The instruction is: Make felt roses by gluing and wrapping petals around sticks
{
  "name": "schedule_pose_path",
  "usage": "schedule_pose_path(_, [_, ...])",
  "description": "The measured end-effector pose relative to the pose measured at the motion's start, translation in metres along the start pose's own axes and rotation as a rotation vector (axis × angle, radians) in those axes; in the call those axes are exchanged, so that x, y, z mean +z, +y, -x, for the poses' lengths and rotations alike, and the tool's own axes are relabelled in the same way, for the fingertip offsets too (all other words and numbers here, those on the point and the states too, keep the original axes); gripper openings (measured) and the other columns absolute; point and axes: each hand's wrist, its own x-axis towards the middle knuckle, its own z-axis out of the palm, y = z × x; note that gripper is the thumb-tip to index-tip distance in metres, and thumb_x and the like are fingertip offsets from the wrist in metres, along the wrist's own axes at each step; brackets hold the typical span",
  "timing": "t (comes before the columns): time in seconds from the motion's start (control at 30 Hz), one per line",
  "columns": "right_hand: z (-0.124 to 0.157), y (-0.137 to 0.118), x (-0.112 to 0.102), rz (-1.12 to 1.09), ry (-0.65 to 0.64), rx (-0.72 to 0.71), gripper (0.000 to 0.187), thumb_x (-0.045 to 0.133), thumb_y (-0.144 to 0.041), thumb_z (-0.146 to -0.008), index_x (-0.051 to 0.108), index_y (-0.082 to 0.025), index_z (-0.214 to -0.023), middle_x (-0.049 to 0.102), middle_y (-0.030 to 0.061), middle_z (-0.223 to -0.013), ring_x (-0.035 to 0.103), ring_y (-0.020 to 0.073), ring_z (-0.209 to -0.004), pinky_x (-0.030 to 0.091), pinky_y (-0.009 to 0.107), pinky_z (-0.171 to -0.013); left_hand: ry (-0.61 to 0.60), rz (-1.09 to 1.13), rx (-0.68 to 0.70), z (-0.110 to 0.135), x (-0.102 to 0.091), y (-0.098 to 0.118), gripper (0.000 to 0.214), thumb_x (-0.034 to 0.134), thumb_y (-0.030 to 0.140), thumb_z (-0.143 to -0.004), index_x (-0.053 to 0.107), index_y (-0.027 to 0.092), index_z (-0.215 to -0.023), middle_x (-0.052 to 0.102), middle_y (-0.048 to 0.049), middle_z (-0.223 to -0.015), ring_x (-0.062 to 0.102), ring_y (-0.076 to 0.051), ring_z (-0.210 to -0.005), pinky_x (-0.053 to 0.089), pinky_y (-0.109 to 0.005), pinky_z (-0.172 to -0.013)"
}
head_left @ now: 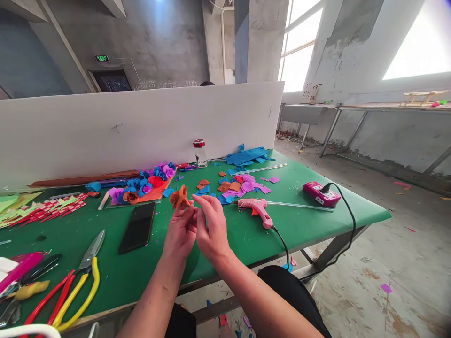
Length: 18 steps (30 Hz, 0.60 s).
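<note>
An orange paper flower stands up from the fingers of my left hand, which are closed round its base. My right hand is beside it, thumb and fingers brought together near the base of the flower; what they pinch, if anything, is hidden. Just beyond my hands lie cut paper pieces in purple, orange and blue. Right of them rests a pink glue gun with a clear glue stick in its back end. A black phone lies left of my hands.
Scissors and red-handled pliers lie at the left front. Finished paper flowers are heaped at the back left. A glass jar stands by the white partition. A magenta power socket with a black cord sits near the right edge.
</note>
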Motion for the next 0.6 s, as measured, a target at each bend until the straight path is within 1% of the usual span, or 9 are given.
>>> schedule_pose_path(0.1, [-0.0029,0.0029,-0.0011,-0.121,0.018,0.104,0.038,0.04,-0.014,-0.091,0.066,-0.024,-0.117,0.061,0.0085,-0.113,0.059,0.0202,-0.107,0.051,0.034,-0.092,0.005,0.06,-0.026,-0.0023,-0.0022,0.0015,0.022,0.081,0.014,-0.068,0.071,0.018,-0.087,0.068,0.0019,-0.068,0.062,-0.006,-0.056,0.052,-0.016,-0.059])
schedule_pose_path(0.17, [-0.0034,0.0054,-0.0007,-0.137,0.004,0.126,0.038,0.042,-0.013,-0.09,0.067,-0.023,-0.116,0.061,0.0084,-0.112,0.059,0.0203,-0.107,0.05,0.034,-0.093,0.006,0.071,-0.023,-0.0022,-0.0012,0.0011,0.021,0.082,0.013,-0.067,0.072,0.017,-0.086,0.068,0.0018,-0.066,0.06,-0.005,-0.054,0.052,-0.015,-0.057])
schedule_pose_path(0.23, [-0.0023,0.0068,0.0002,-0.099,-0.014,0.094,0.038,0.043,-0.013,-0.09,0.067,-0.023,-0.118,0.061,0.0086,-0.114,0.057,0.0212,-0.109,0.049,0.036,-0.095,-0.008,0.074,-0.015,-0.0012,0.0008,0.0004,0.023,0.083,0.014,-0.065,0.072,0.018,-0.085,0.069,0.0018,-0.068,0.062,-0.006,-0.056,0.053,-0.015,-0.058])
schedule_pose_path(0.4, [0.0019,0.0041,0.0011,0.07,-0.069,-0.025,0.044,0.043,-0.011,-0.09,0.064,-0.024,-0.126,0.061,0.009,-0.119,0.054,0.0235,-0.109,0.046,0.039,-0.094,-0.009,0.057,0.005,0.0011,0.0043,-0.0003,0.029,0.084,0.015,-0.064,0.069,0.021,-0.089,0.072,0.0014,-0.083,0.07,-0.012,-0.071,0.056,-0.019,-0.065])
schedule_pose_path(0.5, [0.0022,0.0016,0.0001,0.15,-0.11,-0.062,0.047,0.044,-0.008,-0.087,0.063,-0.021,-0.128,0.059,0.0105,-0.122,0.052,0.0252,-0.11,0.045,0.041,-0.095,-0.002,0.027,0.003,0.001,0.003,-0.001,0.03,0.084,0.017,-0.065,0.068,0.022,-0.089,0.071,0.0023,-0.082,0.069,-0.012,-0.069,0.055,-0.019,-0.064])
schedule_pose_path(0.6, [0.0014,0.0,-0.001,0.236,-0.142,-0.086,0.048,0.044,-0.009,-0.086,0.063,-0.019,-0.129,0.059,0.0117,-0.124,0.052,0.0262,-0.109,0.044,0.042,-0.094,0.034,-0.009,-0.006,0.0003,0.0005,-0.0028,0.027,0.082,0.018,-0.067,0.067,0.023,-0.089,0.07,0.0028,-0.08,0.068,-0.012,-0.066,0.055,-0.02,-0.061])
